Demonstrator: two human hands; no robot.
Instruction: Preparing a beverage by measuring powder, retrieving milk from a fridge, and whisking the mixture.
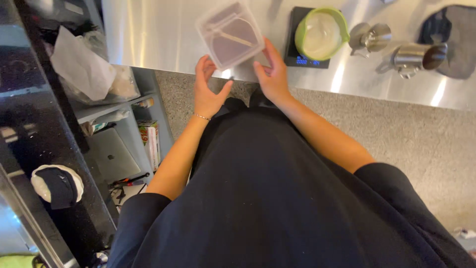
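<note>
A black short-sleeved top covered the person's torso, loose and plain, its sleeves ending above the elbows. Both forearms were bare. On the left hand [207, 89] side, a thin bracelet [202, 117] of small beads circled the wrist. The right hand [272, 74] wore nothing.

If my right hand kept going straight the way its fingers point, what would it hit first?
Most likely the clear plastic container, which the right hand already touches at its edge. Beyond it lies bare steel counter, though depth is hard to judge.
</note>
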